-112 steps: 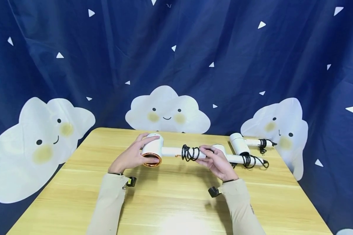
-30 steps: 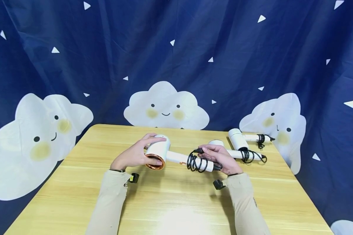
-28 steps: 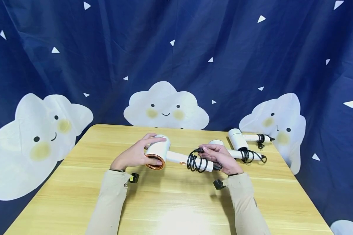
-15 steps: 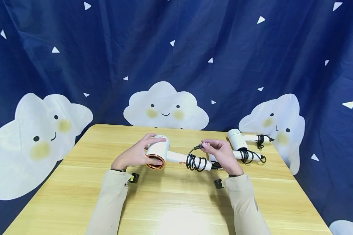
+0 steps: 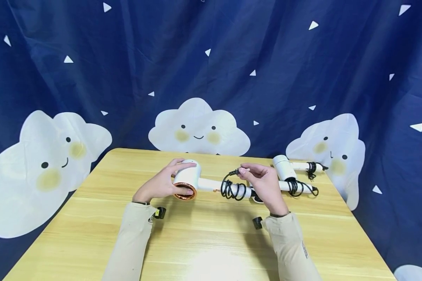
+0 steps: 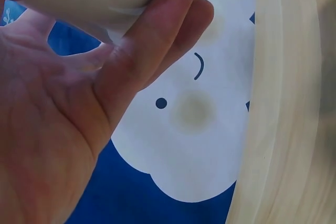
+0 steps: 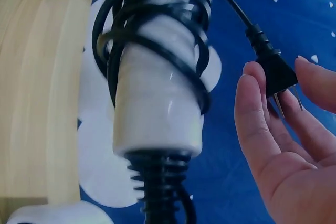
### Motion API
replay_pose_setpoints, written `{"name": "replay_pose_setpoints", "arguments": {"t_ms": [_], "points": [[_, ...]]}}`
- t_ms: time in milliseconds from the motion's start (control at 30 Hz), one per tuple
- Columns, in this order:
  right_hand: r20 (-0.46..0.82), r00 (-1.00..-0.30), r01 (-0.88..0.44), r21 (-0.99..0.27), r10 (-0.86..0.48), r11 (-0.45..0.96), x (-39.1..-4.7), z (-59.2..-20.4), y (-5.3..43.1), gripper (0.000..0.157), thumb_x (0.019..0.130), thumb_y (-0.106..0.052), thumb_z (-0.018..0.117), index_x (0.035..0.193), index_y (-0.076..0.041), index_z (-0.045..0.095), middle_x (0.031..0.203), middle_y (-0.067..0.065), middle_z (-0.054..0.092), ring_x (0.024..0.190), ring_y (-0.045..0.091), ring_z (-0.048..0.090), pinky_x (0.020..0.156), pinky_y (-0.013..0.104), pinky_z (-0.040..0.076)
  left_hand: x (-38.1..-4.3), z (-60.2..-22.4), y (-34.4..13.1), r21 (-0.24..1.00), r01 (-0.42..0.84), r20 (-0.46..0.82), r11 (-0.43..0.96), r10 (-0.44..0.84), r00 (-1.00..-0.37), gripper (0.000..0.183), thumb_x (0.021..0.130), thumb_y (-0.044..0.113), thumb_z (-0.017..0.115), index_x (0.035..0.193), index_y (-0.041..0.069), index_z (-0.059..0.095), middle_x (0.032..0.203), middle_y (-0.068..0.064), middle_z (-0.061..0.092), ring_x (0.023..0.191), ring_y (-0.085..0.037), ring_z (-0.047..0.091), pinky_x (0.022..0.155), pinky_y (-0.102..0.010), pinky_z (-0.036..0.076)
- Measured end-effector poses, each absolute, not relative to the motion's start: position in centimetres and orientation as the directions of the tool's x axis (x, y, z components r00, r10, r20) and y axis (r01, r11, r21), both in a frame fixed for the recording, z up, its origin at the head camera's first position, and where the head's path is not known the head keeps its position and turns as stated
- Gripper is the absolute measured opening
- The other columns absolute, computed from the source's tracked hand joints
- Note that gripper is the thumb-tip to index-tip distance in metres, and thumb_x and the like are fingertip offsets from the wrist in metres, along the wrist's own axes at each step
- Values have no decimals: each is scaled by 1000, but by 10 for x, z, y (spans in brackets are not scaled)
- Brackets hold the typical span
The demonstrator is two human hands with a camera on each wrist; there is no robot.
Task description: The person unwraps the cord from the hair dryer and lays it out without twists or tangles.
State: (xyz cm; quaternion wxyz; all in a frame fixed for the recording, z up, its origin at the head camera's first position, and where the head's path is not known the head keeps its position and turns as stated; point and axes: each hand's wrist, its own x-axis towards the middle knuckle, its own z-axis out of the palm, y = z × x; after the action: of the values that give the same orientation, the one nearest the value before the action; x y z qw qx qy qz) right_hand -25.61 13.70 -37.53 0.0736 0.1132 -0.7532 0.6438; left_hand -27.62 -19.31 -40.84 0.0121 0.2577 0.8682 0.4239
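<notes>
My left hand [image 5: 158,184] grips the barrel of a white hair dryer [image 5: 206,184], thumb at its copper-rimmed end and fingers over the other side. The dryer is held above the table with its handle pointing right. A black cord [image 7: 157,40] loops loosely around the handle. Between thumb and fingertips, my right hand [image 5: 265,185] pinches the cord's black plug [image 7: 275,72], its two metal prongs pointing toward the palm in the right wrist view. The left wrist view shows the white barrel [image 6: 105,3] resting between thumb and fingers.
On the right of the wooden table [image 5: 197,238] lie two more white hair dryers: one farther back [image 5: 284,168] and one nearer [image 5: 302,187], partly hidden behind my right hand. Both have black cords wound on their handles. A blue curtain [image 5: 211,70] with clouds hangs behind.
My right hand has gone from the handle's end to the plug, drawing it out up and away from the handle. The dryer's handle tilted down, then levelled somewhat; my left hand keeps its grip.
</notes>
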Motion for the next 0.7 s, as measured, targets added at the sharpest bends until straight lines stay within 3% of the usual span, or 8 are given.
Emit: {"name": "replay_pose_setpoints", "arguments": {"t_ms": [200, 700], "points": [[262, -962, -267, -962, -82, 62, -249, -369, 130, 31, 88, -17, 74, 111, 4, 70, 91, 1, 78, 81, 19, 76, 79, 33, 60, -278, -408, -197, 741, 440, 222, 507, 434, -873, 85, 68, 46, 88, 142, 42, 47, 157, -7, 28, 130, -37, 45, 99, -53, 44], [218, -967, -205, -973, -132, -102, -236, -364, 115, 35, 86, -12, 75, 111, 12, 66, 91, 4, 76, 85, 28, 76, 82, 37, 58, -280, -410, -203, 753, 417, 255, 509, 359, -898, 87, 68, 48, 88, 143, 43, 45, 161, -12, 22, 124, -41, 50, 99, -59, 43]]}}
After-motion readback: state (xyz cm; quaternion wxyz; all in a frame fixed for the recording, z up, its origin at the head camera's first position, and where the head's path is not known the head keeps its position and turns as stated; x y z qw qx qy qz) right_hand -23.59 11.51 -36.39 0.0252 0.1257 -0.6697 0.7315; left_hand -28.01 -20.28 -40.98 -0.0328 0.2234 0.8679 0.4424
